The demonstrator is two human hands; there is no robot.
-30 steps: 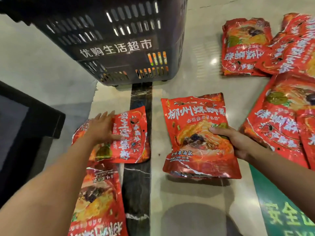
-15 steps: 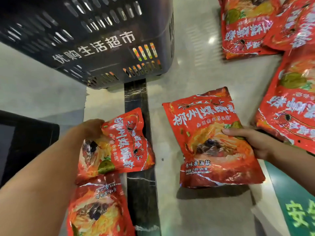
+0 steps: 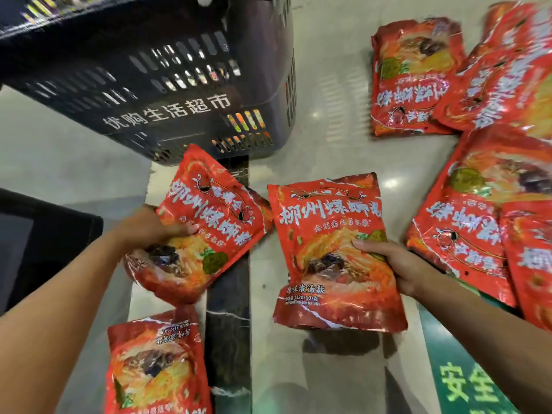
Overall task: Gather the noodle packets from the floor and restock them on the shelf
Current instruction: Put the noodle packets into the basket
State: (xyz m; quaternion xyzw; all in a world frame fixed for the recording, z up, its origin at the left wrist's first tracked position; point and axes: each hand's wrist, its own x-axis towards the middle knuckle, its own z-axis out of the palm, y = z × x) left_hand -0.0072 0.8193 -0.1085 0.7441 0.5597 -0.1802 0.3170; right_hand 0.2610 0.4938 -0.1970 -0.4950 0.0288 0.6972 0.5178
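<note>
The nearest packet [image 3: 155, 366] lies flat on the floor [image 3: 328, 121], its right edge against the dark strip [image 3: 228, 294] that runs away from me through the pale tiles. Right of the strip, a green floor sign [image 3: 466, 380] with pale lettering cuts across the corner. A band of glossy tile shows between the sign and the strip.

Further out, my left hand [image 3: 149, 227] grips the left packet [image 3: 206, 225] by its left edge, with my thumb on the front. The packet is tilted and its lower right side hangs over the strip. Right of the strip, my right hand [image 3: 397, 267] clamps the right packet [image 3: 334, 255] by its right edge, thumb across the picture. A shadow beneath the packet's bottom seam shows it is off the floor. My hands are well apart, but the two packets' inner edges sit just beside each other above the strip.

Each packet is crinkled red foil with white characters and a picture of noodles with a dark topping.

Well left of the strip, a black block [image 3: 44, 240] has its edge near my left forearm. To the right, a heap of packets [image 3: 466, 234] overlaps just beyond my right wrist.

At the strip's far end stands the dark slotted basket [image 3: 167, 85], its base just past the left packet's top corner. Shiny tile shows between the basket and a far packet [image 3: 412, 79] on the right.
</note>
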